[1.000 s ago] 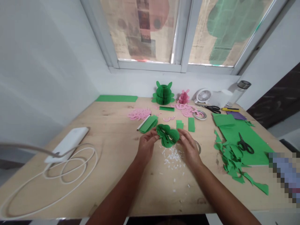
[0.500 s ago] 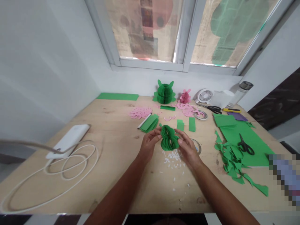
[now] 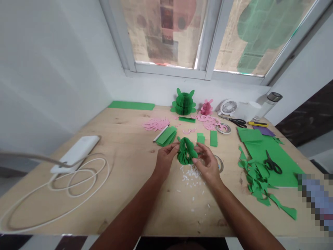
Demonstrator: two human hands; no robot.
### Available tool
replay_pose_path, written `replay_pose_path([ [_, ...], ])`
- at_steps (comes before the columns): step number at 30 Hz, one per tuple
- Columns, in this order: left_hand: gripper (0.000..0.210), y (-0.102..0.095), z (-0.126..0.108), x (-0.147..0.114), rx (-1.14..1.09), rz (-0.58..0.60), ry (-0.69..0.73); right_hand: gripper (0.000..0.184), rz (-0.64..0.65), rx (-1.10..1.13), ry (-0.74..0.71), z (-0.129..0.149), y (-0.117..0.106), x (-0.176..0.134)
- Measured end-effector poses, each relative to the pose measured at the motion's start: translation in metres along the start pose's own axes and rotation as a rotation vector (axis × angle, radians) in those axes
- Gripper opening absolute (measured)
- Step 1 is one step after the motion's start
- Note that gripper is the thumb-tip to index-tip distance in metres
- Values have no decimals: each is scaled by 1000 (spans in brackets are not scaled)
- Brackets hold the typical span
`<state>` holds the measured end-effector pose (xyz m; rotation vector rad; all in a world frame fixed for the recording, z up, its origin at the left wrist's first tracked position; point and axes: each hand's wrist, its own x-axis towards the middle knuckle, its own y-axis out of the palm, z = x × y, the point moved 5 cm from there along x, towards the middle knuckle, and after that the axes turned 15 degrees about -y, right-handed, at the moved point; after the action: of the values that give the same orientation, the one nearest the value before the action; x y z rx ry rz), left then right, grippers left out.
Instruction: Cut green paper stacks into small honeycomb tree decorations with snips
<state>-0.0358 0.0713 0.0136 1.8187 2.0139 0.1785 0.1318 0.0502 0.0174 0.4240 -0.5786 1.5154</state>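
Observation:
Both my hands hold a green layered paper shape (image 3: 186,150) just above the wooden table (image 3: 135,180), near its middle. My left hand (image 3: 165,160) pinches its left side with the fingertips. My right hand (image 3: 208,165) grips its right side, fingers curled over the folded layers. The shape is bunched into a narrow fan. White paper crumbs (image 3: 191,173) lie on the table right under it. A tape roll (image 3: 220,163) sits partly hidden behind my right hand.
A finished green paper figure (image 3: 183,102) and a pink one (image 3: 206,107) stand by the window wall. Green sheets with scissors (image 3: 272,162) and scraps (image 3: 256,182) lie right. A white power bank (image 3: 76,153) and coiled cable (image 3: 75,180) lie left. Folded green strips (image 3: 166,136) sit ahead.
The green paper shape, spread wide between my hands a second ago, is now squeezed into a narrower bundle. My hands have come closer together.

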Motion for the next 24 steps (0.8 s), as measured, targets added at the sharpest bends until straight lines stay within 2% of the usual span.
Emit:
replay_pose_path([
  [7, 22, -2, 0, -1, 115, -61, 55, 54, 28, -152, -97, 13, 2, -2],
  [13, 26, 3, 5, 2, 110, 42, 28, 57, 62, 6, 72, -3, 5, -4],
  [16, 26, 4, 7, 3, 135, 51, 41, 57, 84, 42, 119, -7, 6, -4],
  [20, 23, 1, 8, 3, 194, 6, 36, 58, 27, -144, 41, 0, 1, -3],
  [24, 22, 3, 9, 2, 169, 57, -29, 58, 3, -247, -27, 8, 0, -2],
])
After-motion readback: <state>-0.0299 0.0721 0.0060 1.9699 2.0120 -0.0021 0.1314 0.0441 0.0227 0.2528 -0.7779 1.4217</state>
